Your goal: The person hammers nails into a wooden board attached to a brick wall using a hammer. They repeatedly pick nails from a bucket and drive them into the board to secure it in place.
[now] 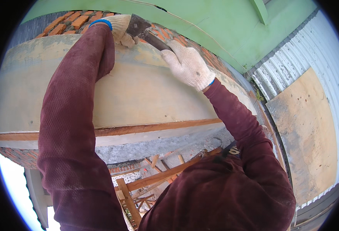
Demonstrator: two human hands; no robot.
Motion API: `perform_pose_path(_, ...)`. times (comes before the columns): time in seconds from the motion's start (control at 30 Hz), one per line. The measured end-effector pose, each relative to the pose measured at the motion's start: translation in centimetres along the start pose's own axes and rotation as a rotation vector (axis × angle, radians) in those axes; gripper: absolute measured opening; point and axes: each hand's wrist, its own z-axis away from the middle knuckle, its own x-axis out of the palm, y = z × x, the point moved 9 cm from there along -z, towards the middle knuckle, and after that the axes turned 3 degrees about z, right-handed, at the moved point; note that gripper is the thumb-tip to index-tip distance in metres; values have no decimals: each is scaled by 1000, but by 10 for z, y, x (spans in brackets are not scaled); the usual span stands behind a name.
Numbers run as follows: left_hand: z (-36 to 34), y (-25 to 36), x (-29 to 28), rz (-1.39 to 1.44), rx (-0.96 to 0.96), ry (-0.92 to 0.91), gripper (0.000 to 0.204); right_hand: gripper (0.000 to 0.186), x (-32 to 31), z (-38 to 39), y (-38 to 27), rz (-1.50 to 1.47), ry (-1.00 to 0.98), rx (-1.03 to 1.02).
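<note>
My left hand (121, 30), in a knitted white glove with a blue cuff, has curled fingers at the wide end of a dark flat metal tool (138, 27) near the top of the view. My right hand (186, 65), gloved alike, grips the tool's narrower shaft (154, 40) lower down and to the right. Beneath both arms runs a long pale board (138, 96) with smeared grey patches and a wooden strip (158, 127) along its lower edge. A red brick wall (77, 21) with mortar joints lies just beyond the board's upper edge.
A green wall (219, 23) rises behind the bricks, with a thin cable across it. At right are corrugated white sheeting (323, 46) and a stained plywood sheet (300, 134). Below the board, timber framing (158, 177) and rubble show far down past its edge.
</note>
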Motion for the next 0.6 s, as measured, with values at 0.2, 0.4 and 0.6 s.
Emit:
perform_pose_path(0.2,8,2,-6,-21,9,64,23,39,-16,4,-13,-25,204,-121)
perform_pose_path(0.4,-13,15,6,-144,152,66,21,40,-13,-4,9,82,55,-29)
perform_pose_path(0.6,-4,0,-1,-228,105,42,22,36,-24,5,-27,-116,237,-64)
